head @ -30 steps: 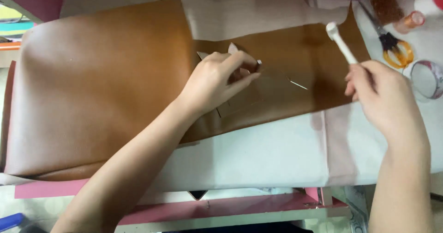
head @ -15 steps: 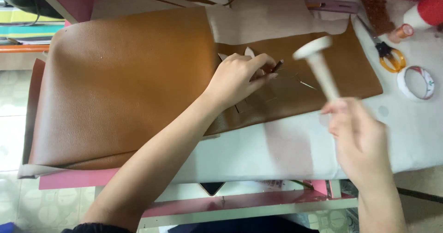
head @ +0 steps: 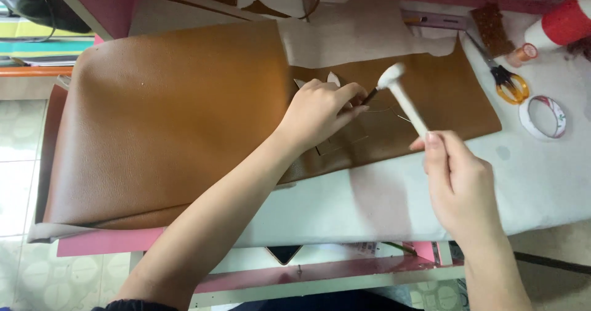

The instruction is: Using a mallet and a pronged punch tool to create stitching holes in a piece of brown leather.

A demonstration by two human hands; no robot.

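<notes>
On the white-covered worktable point(head: 381, 200), the left hand point(head: 317, 111) is pinching a thin dark metal punch point(head: 370, 94) upright against the tan-brown leather sheet point(head: 166, 114), fingers closed narrow round its shaft. Right hand point(head: 458, 185) is gripping the white plastic mallet point(head: 400, 92) low on its handle, fist wrapped. Leather looks soft, pliable, likely to shift; punch stiff, slim, best held near its tip. Since half a second ago, the mallet head is dropping onto the punch top. Orange-handled scissors point(head: 508, 83) are lying nearby.

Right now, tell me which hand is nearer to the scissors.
Right. The right hand grips the white mallet below and left of the scissors. The left hand rests on the brown leather holding a punch, farther left.
</notes>
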